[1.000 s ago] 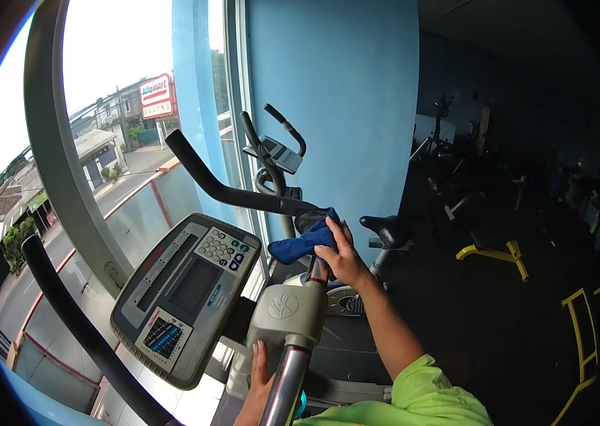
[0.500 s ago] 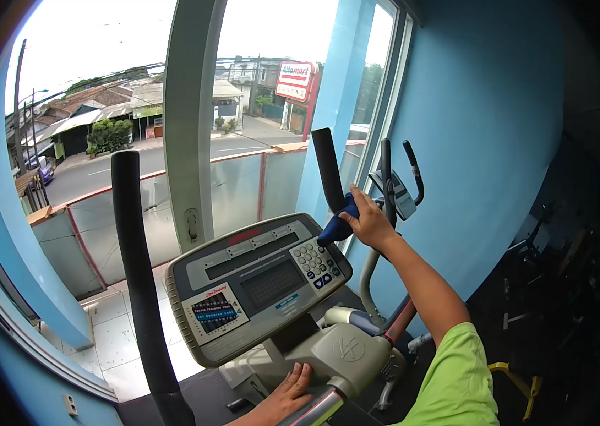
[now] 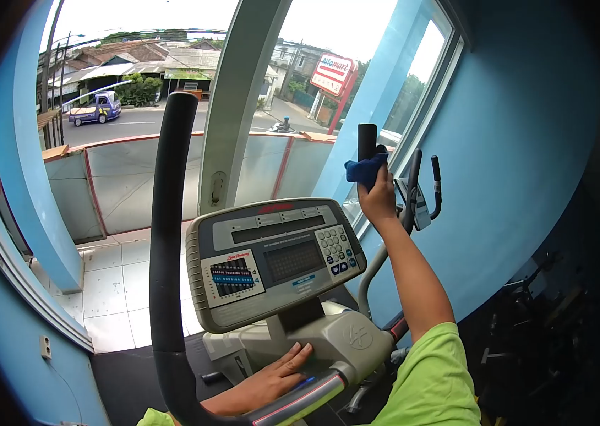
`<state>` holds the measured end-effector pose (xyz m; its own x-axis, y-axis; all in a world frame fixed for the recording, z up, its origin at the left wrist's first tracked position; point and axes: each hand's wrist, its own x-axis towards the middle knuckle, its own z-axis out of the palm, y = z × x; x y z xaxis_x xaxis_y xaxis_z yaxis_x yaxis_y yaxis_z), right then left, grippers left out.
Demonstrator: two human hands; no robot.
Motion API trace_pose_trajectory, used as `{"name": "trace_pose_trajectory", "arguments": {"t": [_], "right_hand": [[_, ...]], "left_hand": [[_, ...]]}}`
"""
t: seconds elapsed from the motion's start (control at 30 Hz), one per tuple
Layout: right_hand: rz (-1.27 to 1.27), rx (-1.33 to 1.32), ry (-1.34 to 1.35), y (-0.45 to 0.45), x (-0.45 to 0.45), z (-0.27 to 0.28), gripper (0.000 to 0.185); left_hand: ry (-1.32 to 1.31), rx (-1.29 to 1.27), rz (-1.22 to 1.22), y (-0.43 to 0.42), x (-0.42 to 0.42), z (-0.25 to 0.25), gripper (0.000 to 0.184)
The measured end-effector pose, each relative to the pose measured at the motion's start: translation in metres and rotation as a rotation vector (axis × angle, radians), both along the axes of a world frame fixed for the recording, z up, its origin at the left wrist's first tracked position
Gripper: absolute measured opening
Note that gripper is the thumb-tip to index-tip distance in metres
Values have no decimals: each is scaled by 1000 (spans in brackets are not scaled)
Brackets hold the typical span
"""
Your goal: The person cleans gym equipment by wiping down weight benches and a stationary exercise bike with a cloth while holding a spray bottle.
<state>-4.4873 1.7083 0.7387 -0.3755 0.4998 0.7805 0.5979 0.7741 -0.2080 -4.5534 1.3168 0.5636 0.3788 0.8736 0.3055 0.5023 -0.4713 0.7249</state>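
Note:
An elliptical trainer stands in front of me, its grey console [image 3: 208, 312] tilted and fitted with a keypad and a dark display. My right hand [image 3: 379, 197] is closed on a blue cloth [image 3: 364, 171], pressed around the upper part of the right black handlebar [image 3: 367, 136]. Only the top of that handlebar shows above the cloth. Below the console, my left hand [image 3: 282, 375] lies with fingers stretched out on the grey machine housing [image 3: 335, 341]. The tall left black handlebar [image 3: 171, 234] rises untouched beside the console.
Another exercise machine [image 3: 421, 202] stands behind, at the right, near the blue wall [image 3: 520, 128]. A window frame post [image 3: 232, 113] rises past the console. Outside are a low fence [image 3: 137, 184], a road and a small truck [image 3: 94, 108]. Dark gym equipment [image 3: 520, 312] fills the right.
My right hand has slid up the right handlebar with the blue cloth. My left hand still rests on the housing. The view has shifted, and a truck now shows on the road.

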Motion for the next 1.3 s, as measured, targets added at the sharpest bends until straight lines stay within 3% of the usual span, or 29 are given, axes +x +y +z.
{"name": "trace_pose_trajectory", "arguments": {"t": [0.07,0.13,0.27,0.33,0.43,0.53,0.63,0.67,0.73,0.77,0.8,0.87,1.0,1.07,1.13,1.2,1.27,1.3], "right_hand": [[-106,-76,-273,-8,31,-17,67],[-160,188,-552,-28,71,-41,59],[-249,353,-906,-79,108,-45,36],[-397,-167,-1028,-131,85,-1,30],[-242,281,-275,-95,79,14,32],[-137,595,92,-47,49,40,57],[-16,477,69,-26,-10,48,76],[2,310,27,-13,-29,39,72],[-283,525,-188,-13,-51,17,61],[-266,539,-189,-11,-49,9,48],[-269,532,-198,-10,-42,2,48],[-267,558,-440,-14,-12,-14,41],[-162,310,-579,-38,46,-41,36],[-142,291,-643,-46,64,-35,34],[-121,277,-704,-55,67,-28,32],[-266,-105,-750,-81,68,-4,34],[-265,-201,-755,-113,72,27,33],[-204,-540,-614,-135,77,42,32]], "left_hand": [[-35,3,-5,-4,0,-3,35],[-57,25,-5,-4,-4,-14,34],[-143,50,-16,-15,-15,-24,37],[-191,29,-34,-26,-25,-21,45],[-256,108,3,-35,-38,-37,54],[-244,69,18,-45,-43,-39,61],[-250,30,24,-53,-53,-38,64],[-287,59,22,-53,-54,-41,65],[-284,50,37,-53,-56,-49,65],[-264,41,51,-55,-57,-53,65],[-271,32,46,-54,-59,-60,65],[-455,15,64,-52,-61,-75,66],[-552,-76,99,-66,-84,-60,73],[-369,-8,63,-77,-98,-43,80],[-272,117,173,-84,-105,-41,83],[-227,16,222,-93,-114,-39,67],[-262,39,241,-97,-121,-37,60],[-301,42,264,-99,-126,-40,59]]}}
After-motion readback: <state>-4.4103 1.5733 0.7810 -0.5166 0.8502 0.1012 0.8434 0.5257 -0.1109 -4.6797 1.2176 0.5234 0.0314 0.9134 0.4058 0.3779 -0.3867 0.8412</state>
